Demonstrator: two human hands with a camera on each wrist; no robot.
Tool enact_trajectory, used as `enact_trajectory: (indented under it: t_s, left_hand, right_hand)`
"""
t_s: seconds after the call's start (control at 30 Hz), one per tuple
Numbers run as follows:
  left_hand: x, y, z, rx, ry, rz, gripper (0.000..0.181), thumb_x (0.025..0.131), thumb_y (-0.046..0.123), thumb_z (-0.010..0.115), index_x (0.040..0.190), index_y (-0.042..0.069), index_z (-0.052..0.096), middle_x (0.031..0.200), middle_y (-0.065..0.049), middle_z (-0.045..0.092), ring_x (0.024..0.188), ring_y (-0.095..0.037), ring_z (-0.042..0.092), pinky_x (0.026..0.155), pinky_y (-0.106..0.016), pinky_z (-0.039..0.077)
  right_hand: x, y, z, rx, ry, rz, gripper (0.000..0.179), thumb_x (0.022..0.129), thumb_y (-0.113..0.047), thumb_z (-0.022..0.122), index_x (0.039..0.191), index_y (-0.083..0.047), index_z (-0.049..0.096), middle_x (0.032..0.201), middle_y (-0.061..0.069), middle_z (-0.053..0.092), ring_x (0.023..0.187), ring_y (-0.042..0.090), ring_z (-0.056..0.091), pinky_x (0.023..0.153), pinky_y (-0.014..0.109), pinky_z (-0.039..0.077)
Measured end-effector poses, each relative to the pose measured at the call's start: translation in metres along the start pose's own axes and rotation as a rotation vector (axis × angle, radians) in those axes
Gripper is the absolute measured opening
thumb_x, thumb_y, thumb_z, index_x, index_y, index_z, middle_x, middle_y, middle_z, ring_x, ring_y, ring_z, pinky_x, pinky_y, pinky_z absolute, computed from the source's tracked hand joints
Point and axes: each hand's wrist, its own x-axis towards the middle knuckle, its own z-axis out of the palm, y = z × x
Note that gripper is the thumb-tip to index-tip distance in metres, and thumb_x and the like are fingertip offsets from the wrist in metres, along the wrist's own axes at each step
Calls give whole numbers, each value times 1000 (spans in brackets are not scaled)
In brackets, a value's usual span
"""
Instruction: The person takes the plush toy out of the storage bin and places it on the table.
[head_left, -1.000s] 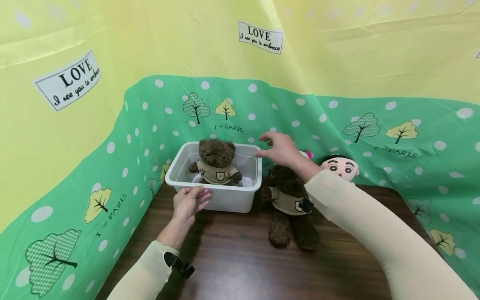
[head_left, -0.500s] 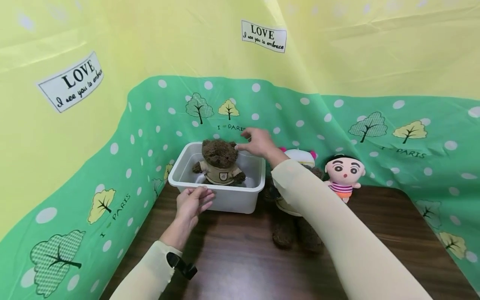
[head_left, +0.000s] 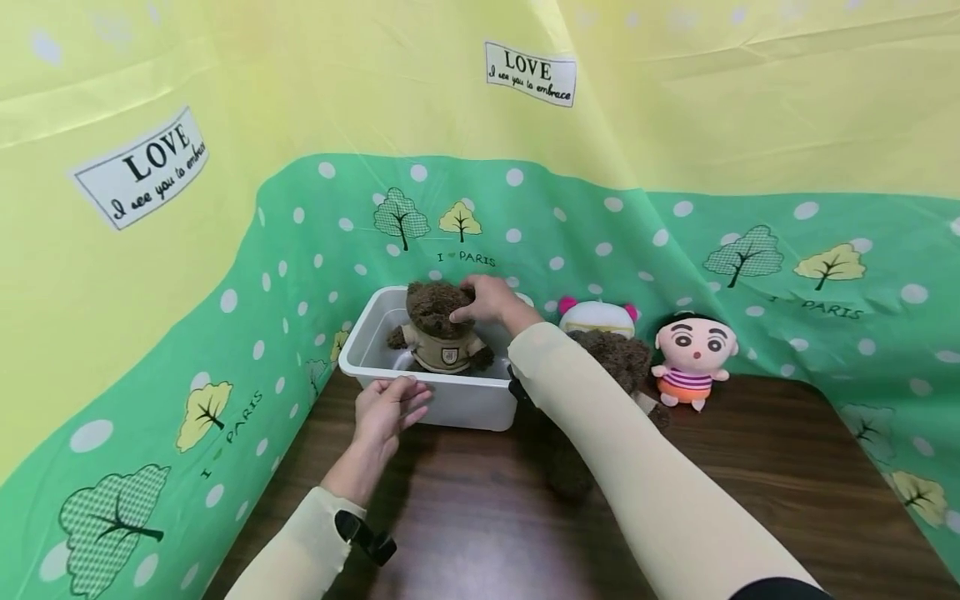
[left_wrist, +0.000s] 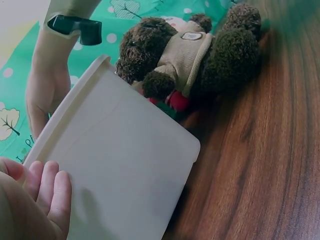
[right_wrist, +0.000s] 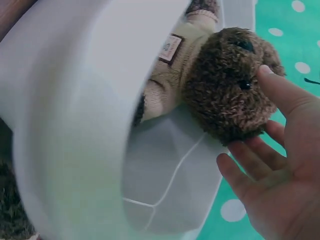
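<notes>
A small brown teddy bear (head_left: 441, 346) in a beige sweater sits inside a light grey plastic tub (head_left: 465, 404). My right hand (head_left: 491, 302) is at the side of its head, the thumb on the furry face and the fingers behind; the right wrist view shows this hand (right_wrist: 285, 160) with the bear's head (right_wrist: 232, 85) between thumb and fingers. My left hand (head_left: 386, 410) holds the tub's front rim, thumb over the edge. In the left wrist view its fingers (left_wrist: 61, 197) lie against the outer wall.
Right of the tub sits a larger brown teddy bear (head_left: 618, 362), partly hidden by my right sleeve. Behind it is a white plush toy with pink ears (head_left: 596, 317). A boy doll (head_left: 690, 360) in a striped top sits further right. Patterned cloth (head_left: 637, 258) encloses the brown wooden table (head_left: 465, 517).
My right hand has moved left and down from above the tub's right side to the teddy bear's head. My left hand stays at the rim.
</notes>
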Motion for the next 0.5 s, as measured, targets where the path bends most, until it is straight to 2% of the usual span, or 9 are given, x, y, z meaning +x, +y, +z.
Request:
enact_trajectory:
  t_s: [0.27,0.4,0.5]
  left_hand:
    - [0,1,2,5,-4,-2,22,93,10,68,107,7,52,90,-8,80,81,-19,78,76,-38,65]
    - [-1,1,2,3,4,-10,22,92,10,68,106,8,51,88,-6,80,81,-19,79,81,-42,64]
    - [0,1,1,2,6,-4,22,92,10,67,107,7,51,88,-6,79,81,-19,78,80,-41,64]
  right_hand:
    - [5,4,6,19,-44,16,83,88,-41,81,155,-10,41,156,13,47,144,33,44,117,48,41]
    - [4,1,8,25,-59,4,78,89,-42,80,152,-11,45,152,12,51,141,32,47,114,47,45]
    - [4,-2,11,31,-59,-8,71,88,-42,80,145,-11,52,144,11,56,133,31,53,108,46,50]
